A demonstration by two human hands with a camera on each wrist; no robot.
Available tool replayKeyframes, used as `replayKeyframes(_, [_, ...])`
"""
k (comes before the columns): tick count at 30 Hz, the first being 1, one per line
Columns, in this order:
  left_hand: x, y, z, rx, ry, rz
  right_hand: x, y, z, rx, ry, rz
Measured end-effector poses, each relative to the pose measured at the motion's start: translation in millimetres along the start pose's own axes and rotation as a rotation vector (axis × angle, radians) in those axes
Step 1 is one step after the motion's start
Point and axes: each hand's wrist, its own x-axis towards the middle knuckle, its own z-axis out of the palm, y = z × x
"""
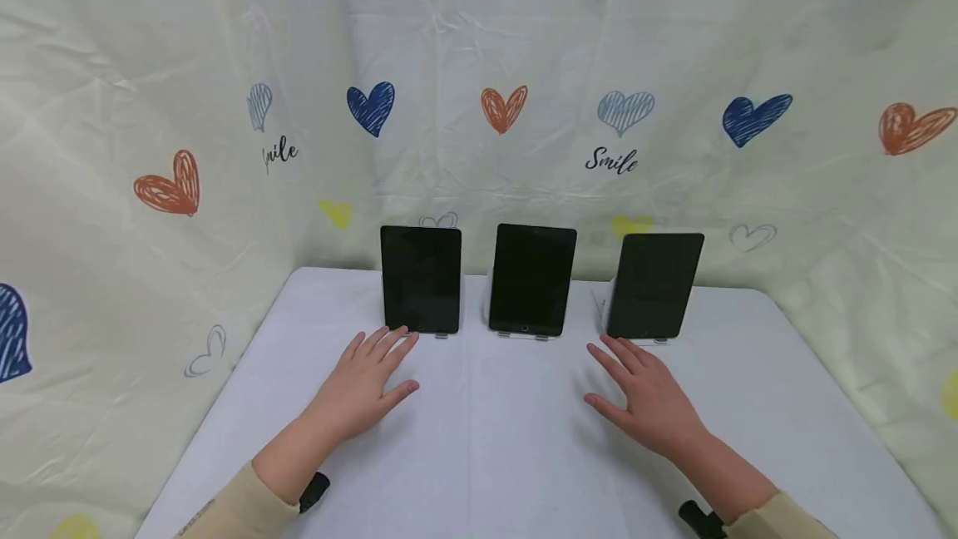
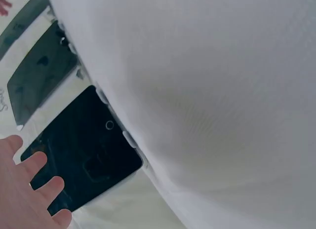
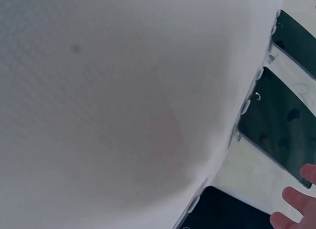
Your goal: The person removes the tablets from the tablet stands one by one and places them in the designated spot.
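i'm looking at a makeshift recording corner, more a staged demo booth than a home or an office. a creased cream backdrop sheet (image 1: 674, 65) printed with coloured hearts and the word "smile" hangs behind and wraps round both sides, closing off any room beyond it. in front of it i see a desk (image 1: 486, 439) under a plain white cover, with three dark tablets (image 1: 531, 279) propped upright on small stands in a neat row.

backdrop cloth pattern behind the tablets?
Cream backdrop cloth with scribbled hearts and "Smile" lettering; head view shows it best.
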Motion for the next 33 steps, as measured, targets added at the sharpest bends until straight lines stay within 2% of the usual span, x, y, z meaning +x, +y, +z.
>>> replayKeyframes(9, [-0.3,-8.9,-3.6,-0.048,0.051,-0.054,4,-4,3,0.023,0.024,-0.018])
replayKeyframes(16, [2.1,-11.2,-6.2,-0.077,0.046,-0.078,8,-3,4,0.034,0.049,-0.019])
replayKeyframes(26, [6.6,-17.8,-9.0,-0.128,0.108,-0.102,24,-7,1,0.104,-0.01,0.063])
replayKeyframes(33, [11.8,-25.9,-13.1,-0.129,0.116,-0.129,40,-17,1,0.161,-0.03,0.086])
